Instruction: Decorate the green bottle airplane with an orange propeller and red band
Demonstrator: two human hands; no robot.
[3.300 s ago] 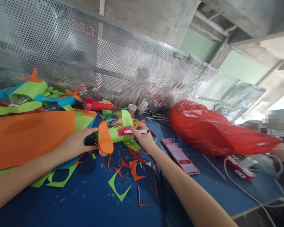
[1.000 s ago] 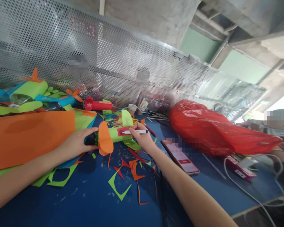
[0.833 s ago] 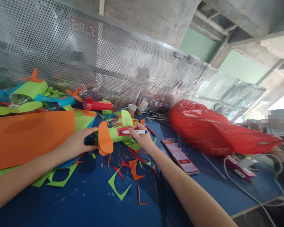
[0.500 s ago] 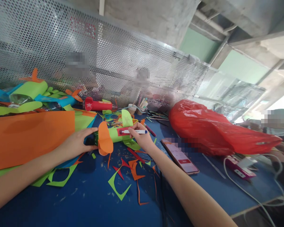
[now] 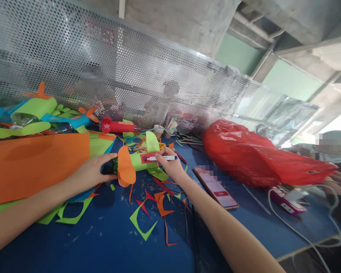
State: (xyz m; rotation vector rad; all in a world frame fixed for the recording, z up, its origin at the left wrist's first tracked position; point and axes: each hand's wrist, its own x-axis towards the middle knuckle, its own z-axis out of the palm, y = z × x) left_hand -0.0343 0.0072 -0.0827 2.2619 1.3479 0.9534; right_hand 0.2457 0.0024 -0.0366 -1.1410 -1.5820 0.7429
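My left hand (image 5: pixel 98 170) is wrapped round the dark green end of a bottle (image 5: pixel 114 167) lying on its side. Light green paper (image 5: pixel 136 161) covers the bottle's body, and an orange paper wing (image 5: pixel 126 167) stands across it. Green paper fins (image 5: pixel 152 142) stick out near its other end. Between the fingers of my right hand (image 5: pixel 168 163) is a white marker (image 5: pixel 161 158) with a blue end. Its tip meets a red paper patch (image 5: pixel 144 158) with dark marks on the green wrap.
Orange paper sheets (image 5: pixel 39 163) lie at left. Paper scraps (image 5: pixel 143 223) litter the blue table (image 5: pixel 102 246). A phone (image 5: pixel 216 187), a red plastic bag (image 5: pixel 244 155) and a power strip (image 5: pixel 290 203) are at right. Several paper-covered bottles (image 5: pixel 118 126) line the perforated metal screen (image 5: pixel 147 72).
The marker in my right hand has shifted very slightly on the red patch. My left hand and the bottle stay where they were.
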